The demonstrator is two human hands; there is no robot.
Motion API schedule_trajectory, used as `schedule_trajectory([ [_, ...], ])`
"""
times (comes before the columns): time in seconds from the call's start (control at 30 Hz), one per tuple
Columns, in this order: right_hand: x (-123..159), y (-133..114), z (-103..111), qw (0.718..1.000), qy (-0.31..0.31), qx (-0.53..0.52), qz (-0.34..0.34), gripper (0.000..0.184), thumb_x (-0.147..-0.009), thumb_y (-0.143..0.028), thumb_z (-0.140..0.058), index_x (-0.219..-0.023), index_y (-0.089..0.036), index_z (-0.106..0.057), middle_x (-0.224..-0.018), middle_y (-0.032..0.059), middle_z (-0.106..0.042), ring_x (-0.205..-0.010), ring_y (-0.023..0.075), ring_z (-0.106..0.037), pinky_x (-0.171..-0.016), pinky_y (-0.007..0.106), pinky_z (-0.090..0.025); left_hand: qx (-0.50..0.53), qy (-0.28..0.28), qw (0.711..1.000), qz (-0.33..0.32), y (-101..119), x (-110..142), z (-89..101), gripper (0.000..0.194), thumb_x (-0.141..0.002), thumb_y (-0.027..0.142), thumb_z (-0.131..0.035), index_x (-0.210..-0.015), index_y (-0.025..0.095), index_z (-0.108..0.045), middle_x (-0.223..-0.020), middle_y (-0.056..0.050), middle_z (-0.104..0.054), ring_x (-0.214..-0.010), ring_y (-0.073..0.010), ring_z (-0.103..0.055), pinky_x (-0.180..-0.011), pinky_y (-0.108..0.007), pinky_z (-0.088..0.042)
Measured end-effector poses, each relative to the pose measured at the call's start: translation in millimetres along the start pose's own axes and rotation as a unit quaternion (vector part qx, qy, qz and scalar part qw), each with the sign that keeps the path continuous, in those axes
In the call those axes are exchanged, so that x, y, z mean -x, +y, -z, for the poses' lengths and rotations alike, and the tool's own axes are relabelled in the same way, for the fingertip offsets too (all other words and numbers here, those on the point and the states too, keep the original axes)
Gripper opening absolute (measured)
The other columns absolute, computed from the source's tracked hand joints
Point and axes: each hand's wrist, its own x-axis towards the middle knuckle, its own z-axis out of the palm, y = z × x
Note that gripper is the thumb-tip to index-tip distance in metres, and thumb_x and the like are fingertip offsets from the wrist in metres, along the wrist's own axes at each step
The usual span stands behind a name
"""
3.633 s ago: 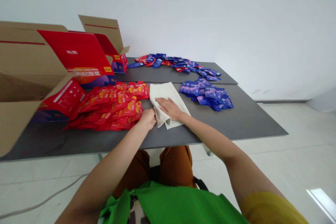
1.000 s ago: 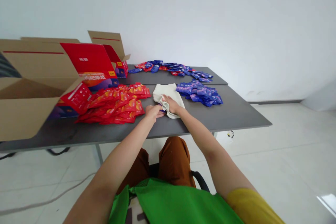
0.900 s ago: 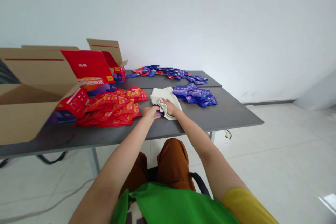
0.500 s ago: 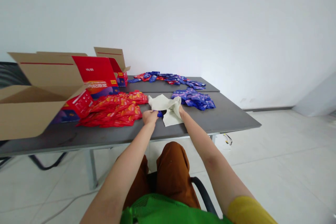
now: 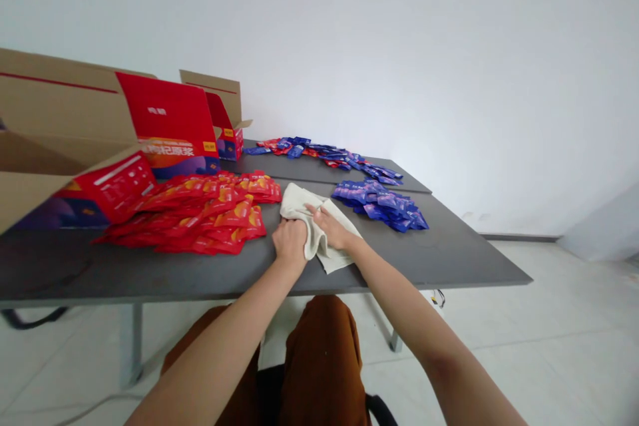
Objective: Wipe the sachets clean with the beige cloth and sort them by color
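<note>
On the grey table a cream cloth (image 5: 299,198) lies folded and bunched between my hands. My left hand (image 5: 291,239) is closed in a fist at the cloth's left edge, its fingertips tucked under a fold. The blue sachet it held half a second ago is now covered by the cloth. Over the middle of the cloth, my right hand (image 5: 333,227) grips the fabric and presses it against the left fingers. Close by on the left spreads a heap of red sachets (image 5: 214,213). A pile of blue sachets (image 5: 382,203) lies to the right of the cloth.
An opened red carton (image 5: 170,120) with raised flaps stands at the left, and a second open carton (image 5: 230,143) stands behind it. Mixed red and blue sachets (image 5: 319,152) lie along the back of the table (image 5: 449,259), near the wall.
The cloth, lifted open by my right hand half a second ago, is now folded down over my left fingers. The blue sachet has gone from sight. My view has also shifted.
</note>
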Motion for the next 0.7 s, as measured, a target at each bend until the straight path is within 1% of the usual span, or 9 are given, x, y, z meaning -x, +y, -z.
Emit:
schedule_trajectory([
  [0.07, -3, -4, -7, 0.998, -0.046, 0.039, 0.019, 0.055, -0.102, -0.043, -0.017, -0.147, -0.022, -0.04, -0.152, 0.0079, -0.039, -0.146, 0.0252, -0.021, -0.117, 0.053, -0.014, -0.012, -0.004, 0.999, 0.031, 4, 0, 2.8, 0.026, -0.071, 0.026, -0.071, -0.057, 0.019, -0.05, -0.082, -0.021, -0.066, -0.115, -0.0405, -0.055, -0.093, -0.041, -0.043],
  [0.17, -10, -5, -8, 0.994, -0.061, 0.094, -0.003, 0.053, -0.101, -0.043, -0.027, -0.151, -0.024, -0.033, -0.155, 0.0065, -0.034, -0.146, 0.0282, -0.019, -0.116, 0.057, -0.014, -0.02, 0.033, 0.998, 0.056, 11, -1, 8.8, 0.023, -0.075, 0.036, -0.07, -0.079, 0.019, -0.055, -0.085, -0.021, -0.068, -0.111, -0.0391, -0.059, -0.09, -0.041, -0.043],
  [0.3, -15, -2, -6, 0.99, -0.052, 0.121, -0.052, 0.055, -0.101, -0.045, -0.03, -0.152, -0.025, -0.03, -0.156, 0.0054, -0.032, -0.146, 0.0296, -0.02, -0.116, 0.055, -0.017, -0.034, 0.084, 0.993, 0.079, 13, -2, 11.1, 0.051, -0.075, 0.039, -0.07, -0.115, 0.016, -0.048, -0.096, -0.021, -0.069, -0.108, -0.0371, -0.061, -0.088, -0.04, -0.043],
  [0.43, -10, -4, 0, 0.993, -0.105, 0.057, -0.005, 0.056, -0.102, -0.051, -0.024, -0.151, -0.025, -0.032, -0.157, 0.0027, -0.028, -0.148, 0.0269, -0.01, -0.118, 0.056, -0.01, -0.008, 0.095, 0.992, 0.081, 5, -6, 6.2, 0.081, -0.07, 0.035, -0.075, -0.137, 0.015, -0.034, -0.108, -0.022, -0.066, -0.115, -0.0402, -0.055, -0.096, -0.042, -0.037],
  [0.5, -5, -7, 6, 0.991, -0.131, -0.01, 0.01, 0.064, -0.1, -0.058, -0.014, -0.15, -0.024, -0.034, -0.156, 0.0031, -0.03, -0.148, 0.024, -0.014, -0.119, 0.052, -0.007, -0.014, 0.104, 0.991, 0.08, -1, -10, 1.2, 0.072, -0.078, 0.034, -0.068, -0.138, 0.012, -0.035, -0.118, -0.024, -0.061, -0.122, -0.0409, -0.049, -0.099, -0.042, -0.034],
  [0.57, -2, -10, 12, 0.987, -0.142, -0.072, -0.001, 0.076, -0.095, -0.066, -0.006, -0.149, -0.023, -0.038, -0.152, 0.0041, -0.039, -0.145, 0.0227, -0.024, -0.121, 0.048, -0.006, -0.033, 0.147, 0.986, 0.077, -8, -13, -4.5, 0.052, -0.09, 0.029, -0.049, -0.135, 0.004, -0.041, -0.125, -0.029, -0.055, -0.128, -0.0415, -0.042, -0.102, -0.044, -0.032],
  [0.6, -1, -11, 14, 0.985, -0.145, -0.095, -0.01, 0.081, -0.093, -0.07, -0.004, -0.148, -0.023, -0.04, -0.149, 0.0043, -0.044, -0.144, 0.023, -0.028, -0.121, 0.046, -0.006, -0.043, 0.174, 0.981, 0.074, -10, -15, -7.0, 0.047, -0.093, 0.025, -0.04, -0.133, 0.001, -0.044, -0.126, -0.03, -0.054, -0.129, -0.0418, -0.04, -0.103, -0.046, -0.031],
  [0.67, -2, -11, 16, 0.981, -0.15, -0.12, -0.022, 0.087, -0.089, -0.075, -0.004, -0.144, -0.023, -0.046, -0.143, 0.0046, -0.051, -0.142, 0.0244, -0.031, -0.121, 0.046, -0.004, -0.053, 0.214, 0.973, 0.071, -14, -17, -10.1, 0.048, -0.094, 0.02, -0.032, -0.134, -0.001, -0.046, -0.127, -0.032, -0.053, -0.13, -0.0412, -0.04, -0.106, -0.047, -0.028],
  [0.7, -3, -11, 16, 0.981, -0.147, -0.123, -0.026, 0.088, -0.088, -0.076, -0.005, -0.143, -0.023, -0.048, -0.142, 0.0047, -0.052, -0.142, 0.0252, -0.031, -0.121, 0.047, -0.003, -0.051, 0.22, 0.972, 0.071, -15, -18, -10.3, 0.05, -0.093, 0.021, -0.034, -0.137, 0.0, -0.045, -0.127, -0.031, -0.053, -0.13, -0.0404, -0.041, -0.107, -0.047, -0.027],
])
